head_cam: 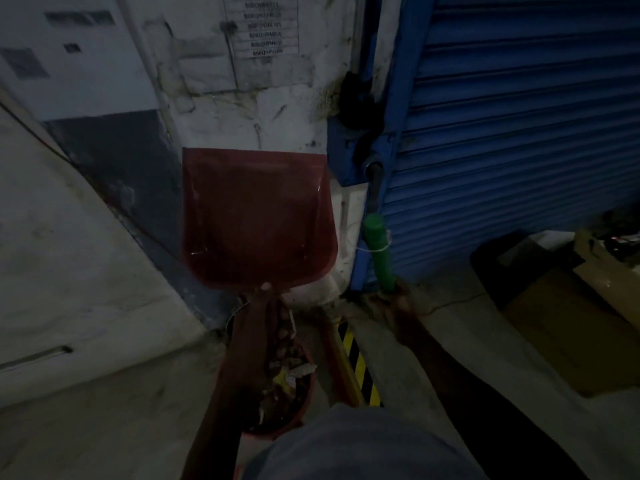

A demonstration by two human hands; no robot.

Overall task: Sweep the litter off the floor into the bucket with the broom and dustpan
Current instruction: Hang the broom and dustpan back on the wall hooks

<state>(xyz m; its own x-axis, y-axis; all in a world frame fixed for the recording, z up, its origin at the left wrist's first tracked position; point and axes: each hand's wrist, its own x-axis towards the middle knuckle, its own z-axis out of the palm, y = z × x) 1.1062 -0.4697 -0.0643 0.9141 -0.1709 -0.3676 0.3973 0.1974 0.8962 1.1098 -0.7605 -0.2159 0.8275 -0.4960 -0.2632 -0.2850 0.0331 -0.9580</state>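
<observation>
Nearest, the round red plastic bucket (304, 407) sits on the floor below, littered. The left hand (265, 301) grips the raised red plastic dustpan (258, 216) – seemingly emptied – and the right hand (391, 299) clasps the green-handled broom (379, 249). Next: lower both for remaining litter.

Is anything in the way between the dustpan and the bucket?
Nothing visible. The left hand holds the dustpan up, directly above the bucket, which already holds litter. Only the forearm crosses over the opening.
</observation>
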